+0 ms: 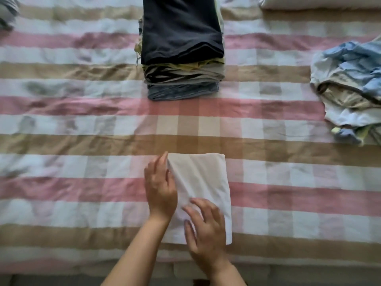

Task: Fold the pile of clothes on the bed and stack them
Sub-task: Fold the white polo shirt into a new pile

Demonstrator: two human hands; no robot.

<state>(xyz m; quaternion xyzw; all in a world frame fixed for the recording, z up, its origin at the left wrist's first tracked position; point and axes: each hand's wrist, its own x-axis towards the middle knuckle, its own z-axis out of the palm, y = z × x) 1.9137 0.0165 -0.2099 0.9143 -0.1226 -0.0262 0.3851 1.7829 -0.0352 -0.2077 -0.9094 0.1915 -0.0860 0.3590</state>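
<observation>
A white garment (206,178), folded into a narrow rectangle, lies on the checked bed cover near the front edge. My left hand (160,186) lies along its left edge with straight fingers, pressing the fold. At the near end of the garment my right hand (204,226) rests with spread, slightly bent fingers. Farther back in the middle stands a tall stack of folded clothes (181,58) with a dark navy piece on top. At the right lies a loose pile of unfolded clothes (350,89) in blue, white and beige.
The bed cover (82,141) has pink, tan and white stripes. A pillow (319,3) lies at the back right. A bit of grey cloth (8,13) shows at the back left corner. The bed's front edge runs just below my hands.
</observation>
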